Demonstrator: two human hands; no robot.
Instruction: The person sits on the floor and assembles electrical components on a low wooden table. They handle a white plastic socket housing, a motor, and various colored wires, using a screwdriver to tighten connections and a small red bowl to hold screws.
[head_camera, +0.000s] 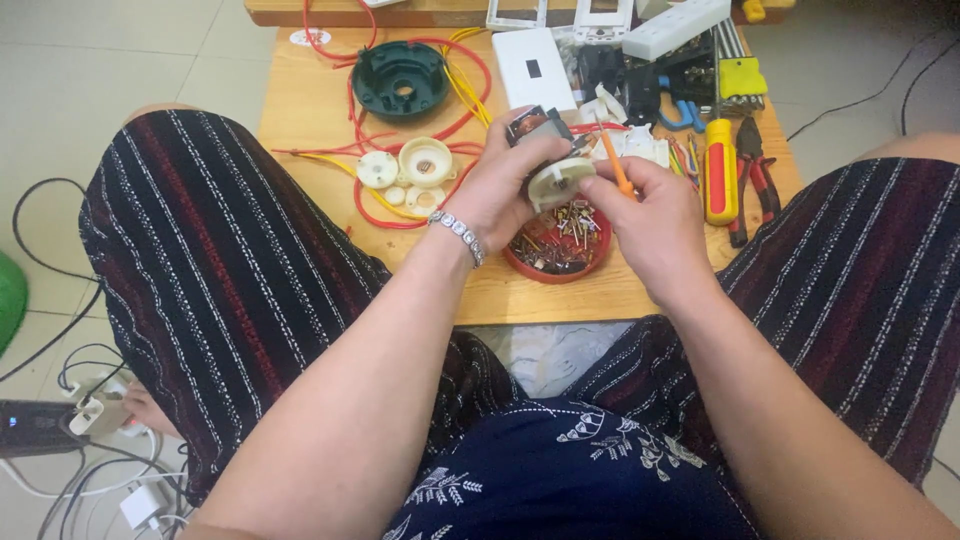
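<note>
My left hand (497, 190) grips a small motor part (550, 170) with a cream round end and a dark metal body, held above the low wooden table (300, 110). My right hand (650, 215) holds a thin orange-handled screwdriver (613, 160), its tip against the part. A red dish of screws (560, 250) sits right under both hands. A silver bracelet is on my left wrist.
A dark green round housing (401, 78), cream round parts (410, 170) and red and yellow wires (370, 195) lie left. A white plate (533, 68), red-yellow screwdriver (719, 170), pliers (752, 175) and hex keys (740, 80) lie right. Chargers and cables (90, 420) lie on the floor.
</note>
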